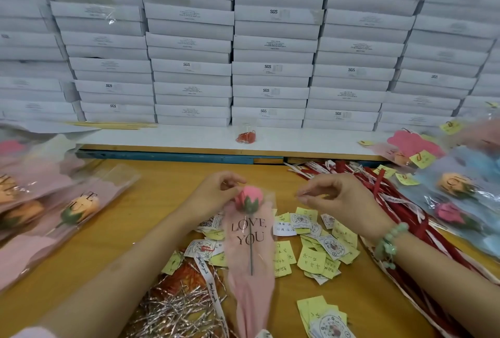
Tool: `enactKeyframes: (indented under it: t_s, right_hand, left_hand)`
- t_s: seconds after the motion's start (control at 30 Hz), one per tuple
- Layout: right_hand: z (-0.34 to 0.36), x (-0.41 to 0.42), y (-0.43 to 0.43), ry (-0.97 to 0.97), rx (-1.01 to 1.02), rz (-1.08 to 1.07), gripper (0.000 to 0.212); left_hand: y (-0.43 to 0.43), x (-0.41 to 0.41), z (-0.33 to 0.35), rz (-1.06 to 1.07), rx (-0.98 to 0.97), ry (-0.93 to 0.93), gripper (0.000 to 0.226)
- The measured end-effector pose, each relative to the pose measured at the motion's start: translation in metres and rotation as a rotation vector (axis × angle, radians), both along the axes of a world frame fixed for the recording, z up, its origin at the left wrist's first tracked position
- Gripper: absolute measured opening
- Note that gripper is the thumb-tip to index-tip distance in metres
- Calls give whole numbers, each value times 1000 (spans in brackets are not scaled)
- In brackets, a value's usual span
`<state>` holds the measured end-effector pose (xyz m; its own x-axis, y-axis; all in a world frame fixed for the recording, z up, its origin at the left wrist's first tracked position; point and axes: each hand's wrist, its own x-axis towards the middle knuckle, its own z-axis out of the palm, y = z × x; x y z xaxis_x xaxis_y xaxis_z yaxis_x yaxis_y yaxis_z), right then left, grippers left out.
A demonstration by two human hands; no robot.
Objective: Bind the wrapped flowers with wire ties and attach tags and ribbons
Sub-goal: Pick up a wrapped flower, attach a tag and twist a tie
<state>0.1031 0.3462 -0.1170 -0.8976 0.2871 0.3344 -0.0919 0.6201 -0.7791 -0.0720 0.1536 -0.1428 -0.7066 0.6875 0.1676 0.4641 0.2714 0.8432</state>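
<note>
A pink rose in a pink sleeve printed "LOVE YOU" (250,240) lies lengthwise in the middle of the wooden table (113,234). My left hand (216,194) pinches the sleeve's top edge beside the bud. My right hand (338,197) hovers to the right, its thumb and forefinger pinched together on something thin that I cannot make out. Silver wire ties (173,308) lie heaped at the front left. Yellow and round-printed tags (316,243) are scattered under my right hand. Red and white ribbons (384,202) stretch along the right.
Wrapped roses are piled at the left (62,202) and at the right (460,191). A clear jar of red loops (245,134) stands on a white shelf. Behind it rises a wall of stacked white boxes (270,39).
</note>
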Motion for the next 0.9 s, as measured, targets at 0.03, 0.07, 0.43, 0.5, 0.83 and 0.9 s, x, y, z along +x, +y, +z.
enactKeyframes:
  t_s: [0.03,0.07,0.43,0.5,0.83,0.9]
  right_hand:
    - [2,-4,-3,-9,-14,25,16]
    - [4,-9,-7,-18,-38,39,22]
    - [8,-64,-33,-63,-64,12,23]
    - [4,-69,-36,-75,-80,19,18]
    - [-1,-70,-30,-32,-283,46,15]
    - [-2,-71,-30,-27,-273,41,14]
  left_hand:
    - [-1,0,0,-1,15,-13,16]
    - [-2,-1,0,-5,24,-23,17]
    - [-4,-2,-3,-13,62,-65,22]
    - [-4,-1,-3,-22,66,-57,20]
    - [-3,-4,-6,-47,90,-74,13]
    - [-2,-4,-7,-48,93,-86,12]
